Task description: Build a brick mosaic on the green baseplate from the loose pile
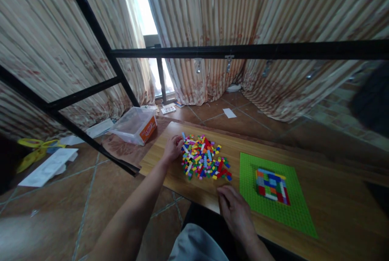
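Head view: the surface (pixel 229 144) carries a green plate (pixel 247 176). Past the surface's left edge, a see-through box (pixel 148 128) shows no bricks. Near that edge lies the brick pile (pixel 202 157): light, hard pieces, I'd judge, best held by their sides. My left hand (pixel 173 148) curls against it, my right hand (pixel 235 210) by the front edge; pinching, I can't tell.

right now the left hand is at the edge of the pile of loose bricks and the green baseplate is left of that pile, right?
Not quite: the green baseplate is right of the pile of loose bricks, as the head view shows.
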The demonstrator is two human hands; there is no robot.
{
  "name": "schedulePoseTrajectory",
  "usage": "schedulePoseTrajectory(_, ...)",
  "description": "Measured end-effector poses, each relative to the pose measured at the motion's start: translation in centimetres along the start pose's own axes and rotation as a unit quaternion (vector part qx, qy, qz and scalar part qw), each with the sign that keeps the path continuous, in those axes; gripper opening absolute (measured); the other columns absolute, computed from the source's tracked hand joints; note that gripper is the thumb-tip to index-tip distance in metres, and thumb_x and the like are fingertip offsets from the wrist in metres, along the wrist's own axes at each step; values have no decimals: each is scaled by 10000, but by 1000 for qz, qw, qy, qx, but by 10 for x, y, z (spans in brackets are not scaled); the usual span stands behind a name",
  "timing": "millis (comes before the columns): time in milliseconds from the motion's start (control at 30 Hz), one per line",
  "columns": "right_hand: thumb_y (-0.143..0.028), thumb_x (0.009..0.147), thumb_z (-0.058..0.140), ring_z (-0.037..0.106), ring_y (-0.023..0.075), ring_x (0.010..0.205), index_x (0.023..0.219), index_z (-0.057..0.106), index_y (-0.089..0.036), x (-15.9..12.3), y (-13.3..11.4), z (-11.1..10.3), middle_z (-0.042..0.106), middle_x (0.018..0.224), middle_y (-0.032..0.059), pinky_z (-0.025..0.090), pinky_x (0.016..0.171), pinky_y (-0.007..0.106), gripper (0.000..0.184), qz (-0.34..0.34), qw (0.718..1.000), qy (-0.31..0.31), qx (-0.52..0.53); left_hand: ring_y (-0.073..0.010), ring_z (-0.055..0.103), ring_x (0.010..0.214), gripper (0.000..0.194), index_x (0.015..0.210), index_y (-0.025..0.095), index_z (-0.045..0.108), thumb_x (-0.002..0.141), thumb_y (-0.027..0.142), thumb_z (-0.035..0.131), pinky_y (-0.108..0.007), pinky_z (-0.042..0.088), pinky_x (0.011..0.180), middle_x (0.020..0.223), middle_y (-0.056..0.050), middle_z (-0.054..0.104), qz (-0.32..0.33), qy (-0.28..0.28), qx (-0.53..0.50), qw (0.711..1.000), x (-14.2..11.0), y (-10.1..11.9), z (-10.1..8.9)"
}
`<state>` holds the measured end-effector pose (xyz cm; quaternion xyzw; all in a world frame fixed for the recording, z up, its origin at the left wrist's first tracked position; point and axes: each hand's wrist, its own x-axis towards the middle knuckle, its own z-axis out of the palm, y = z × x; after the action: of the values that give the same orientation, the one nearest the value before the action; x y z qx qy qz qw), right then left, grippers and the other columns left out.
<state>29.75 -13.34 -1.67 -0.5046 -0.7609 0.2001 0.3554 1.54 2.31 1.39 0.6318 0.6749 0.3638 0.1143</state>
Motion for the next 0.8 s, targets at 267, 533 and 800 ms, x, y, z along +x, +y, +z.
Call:
schedulePoseTrajectory(267,-213,946,444,619,181,916,1014,627,-238,-1,2,2,643,997,48,515,815,327,197,-16,1000,4,-14,-190,654,954,400,1086,155,675,931,400,400,-303,506,848,1049,-89,716,-20,-6,-101,995,-30,13,0)
schedulePoseTrajectory(533,-186,940,460,606,181,943,1018,613,-236,0,-2,1,638,1010,40,501,828,325,179,-24,999,6,-26,-211,627,1036,430,1108,155,669,909,476,464,-339,471,930,1076,-81,705,-80,41,-243,966,-71,38,9)
schedulePoseTrajectory(800,-186,956,440,590,182,888,972,615,-221,2,-6,-1,628,942,47,492,799,328,179,-22,1000,10,-19,-226,574,1124,275,1093,220,667,869,352,576,-414,388,1023,1157,-72,676,126,-34,-38,991,-58,88,27)
